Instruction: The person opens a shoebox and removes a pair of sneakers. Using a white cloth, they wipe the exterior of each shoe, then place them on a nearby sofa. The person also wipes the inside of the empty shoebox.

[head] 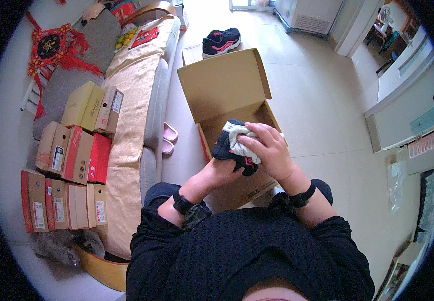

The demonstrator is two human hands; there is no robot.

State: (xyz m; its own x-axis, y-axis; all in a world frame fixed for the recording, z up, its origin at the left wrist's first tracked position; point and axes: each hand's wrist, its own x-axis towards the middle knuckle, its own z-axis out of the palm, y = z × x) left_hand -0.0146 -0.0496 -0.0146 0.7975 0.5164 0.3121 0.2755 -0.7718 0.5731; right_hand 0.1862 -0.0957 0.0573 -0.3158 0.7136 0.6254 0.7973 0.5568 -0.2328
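Over an open cardboard shoebox (254, 114), my left hand (220, 174) grips a black sneaker (221, 147) with pink trim and a white sole. My right hand (271, 148) presses a crumpled whitish cloth (244, 150) against that sneaker, its fingers bent around the fabric. The shoebox lid (224, 81) is folded back, away from me. Beyond the lid rests a matching black and pink sneaker (221, 42), on a flat light-coloured box (192, 54). My hands and the cloth hide much of the held sneaker.
Several stacked shoeboxes (77, 152) stand on the sofa (124, 158) to my left. Pink slippers (169, 133) lie on the floor beside it. Yellow-green fruit (126, 37) and a red packet (145, 37) sit at its far end. A doorway (394, 41) is at the right.
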